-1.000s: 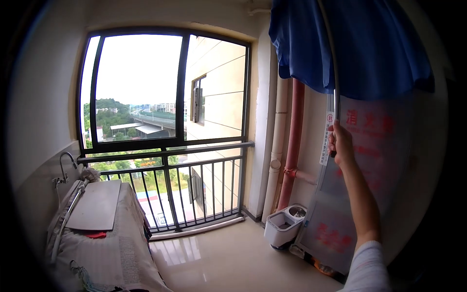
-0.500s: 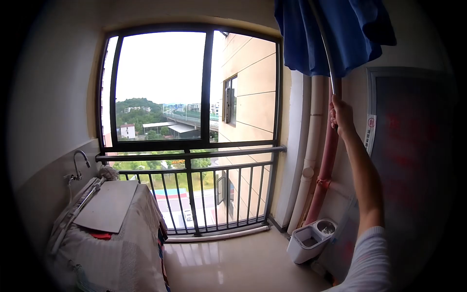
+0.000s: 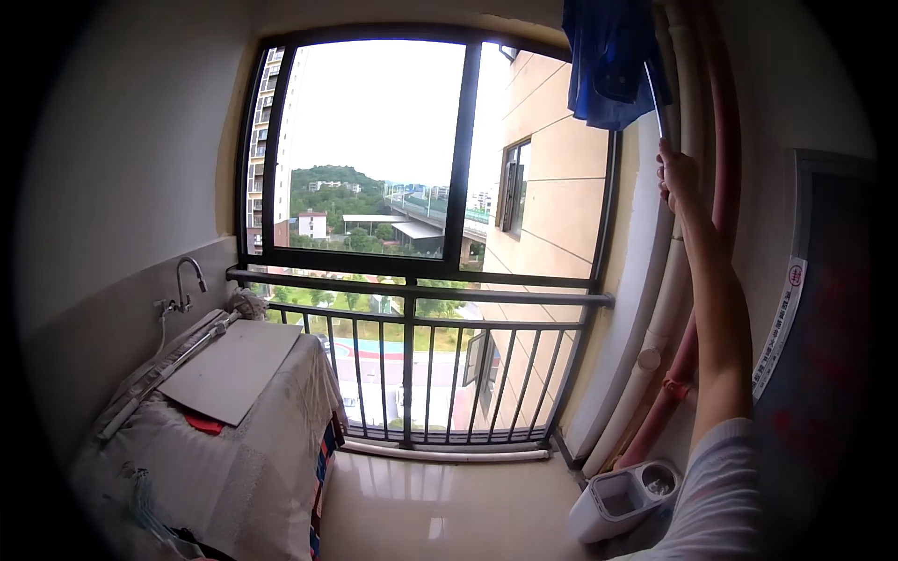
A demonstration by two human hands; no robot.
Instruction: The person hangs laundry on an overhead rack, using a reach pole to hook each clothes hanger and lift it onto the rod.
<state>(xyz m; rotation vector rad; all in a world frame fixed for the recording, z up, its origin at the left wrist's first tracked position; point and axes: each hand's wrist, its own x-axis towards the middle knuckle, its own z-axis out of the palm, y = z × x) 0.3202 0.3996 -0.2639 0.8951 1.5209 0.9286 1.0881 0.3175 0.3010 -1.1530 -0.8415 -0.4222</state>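
My right hand is raised at the upper right, its fingers wrapped round the lower end of a thin metal pole. Above the hand, a blue garment hangs by the pole's upper part; its top is cut off by the frame edge. How the pole meets the garment is hidden behind the cloth. Behind my forearm run a red pipe and a cream pipe. My left hand is out of view.
A barred railing crosses the window. At left, a cloth-covered surface bears a white board beside a tap. A white mop bucket stands on the floor at lower right, near a grey door.
The view has swung to the right. My right hand, still gripping the pole, has reached farther forward, and the blue garment has moved away from me towards the window's upper right corner.
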